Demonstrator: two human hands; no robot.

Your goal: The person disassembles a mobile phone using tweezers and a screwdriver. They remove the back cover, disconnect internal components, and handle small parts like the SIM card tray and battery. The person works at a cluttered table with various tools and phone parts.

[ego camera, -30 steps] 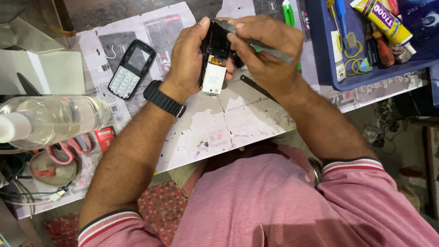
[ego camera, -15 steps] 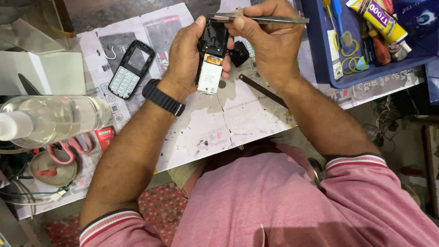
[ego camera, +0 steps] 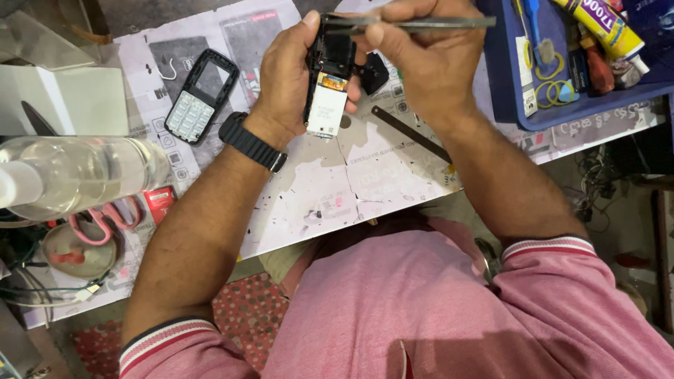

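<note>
Head view: left hand (ego camera: 288, 84) clamps the opened black handset with its pale circuit board (ego camera: 327, 95) above the paper-covered counter (ego camera: 365, 182); right hand (ego camera: 421, 63) pinches slim metal tweezers (ego camera: 421, 23), tips seemingly at its top edge. Probing is underway; steady, fine control comes next.

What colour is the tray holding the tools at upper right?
Blue tray, clearest in the head view.

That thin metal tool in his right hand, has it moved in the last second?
Yes. The metal tool swung from slanting down toward the blue tray to lying level, higher up, above the opened phone.
</note>
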